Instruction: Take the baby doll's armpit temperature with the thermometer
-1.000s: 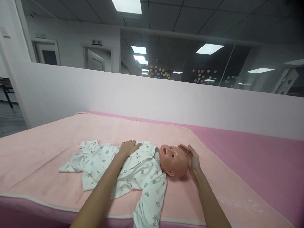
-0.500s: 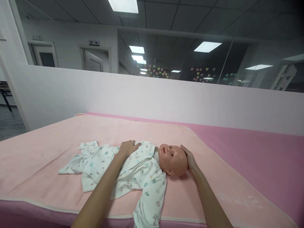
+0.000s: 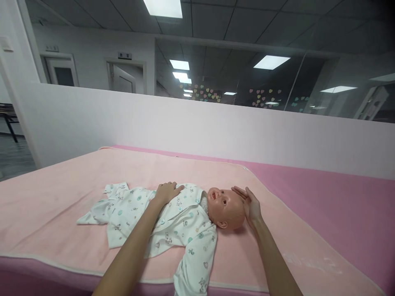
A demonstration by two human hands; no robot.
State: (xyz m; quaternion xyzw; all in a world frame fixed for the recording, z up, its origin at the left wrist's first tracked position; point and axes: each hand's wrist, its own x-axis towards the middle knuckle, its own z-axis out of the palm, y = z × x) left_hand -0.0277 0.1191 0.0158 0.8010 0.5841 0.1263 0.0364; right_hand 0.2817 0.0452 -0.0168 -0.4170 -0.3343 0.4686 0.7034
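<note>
A baby doll [image 3: 226, 209] lies on its back, its head to the right and its mouth open. It is dressed in a white printed outfit [image 3: 194, 224] with small buttons down the front. My left hand [image 3: 167, 192] rests flat on the doll's belly, fingers stretched out over the cloth. At the top of the doll's head is my right hand [image 3: 249, 203], its fingers extended along the forehead and crown. Whether the right palm touches the head I cannot tell. One sleeve of the outfit hangs toward the near edge.
A peach blanket [image 3: 61, 197] with a pale border covers much of the pink mat [image 3: 333, 197]. Behind the mat runs a low white wall [image 3: 197, 127], with a glass window [image 3: 234, 74] above it. A dark-legged piece of furniture [image 3: 10, 119] stands at far left.
My right hand has turned and its fingers have lifted from around the crown, now pointing over the forehead. My left hand and the doll stay in place.
</note>
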